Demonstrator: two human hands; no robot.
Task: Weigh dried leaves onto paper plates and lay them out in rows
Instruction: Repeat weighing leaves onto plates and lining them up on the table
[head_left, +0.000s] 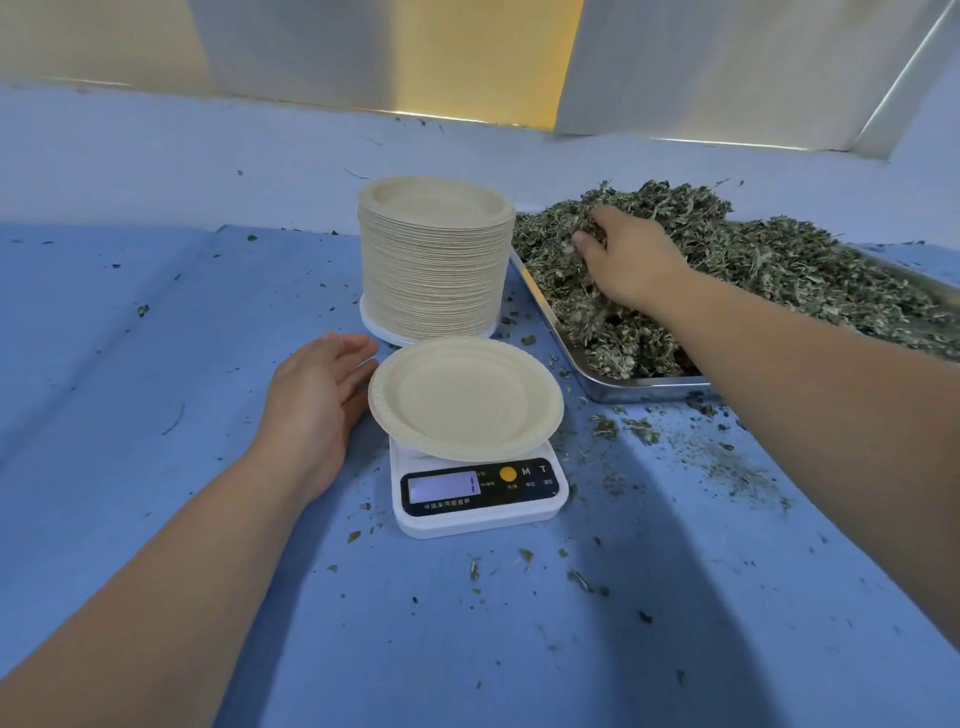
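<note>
An empty paper plate (465, 397) sits on a small white digital scale (478, 493) in the middle of the blue table. My left hand (317, 400) rests beside the plate's left rim, fingers straight and relaxed, holding nothing. A tall stack of paper plates (434, 260) stands just behind the scale. To the right a metal tray (644, 387) holds a big heap of dried green leaves (779, 270). My right hand (628, 260) is dug into the heap, fingers curled round a clump of leaves.
Loose leaf crumbs (623, 426) are scattered over the blue tablecloth (156, 364), mostly right of the scale. A pale wall and panels rise behind the table.
</note>
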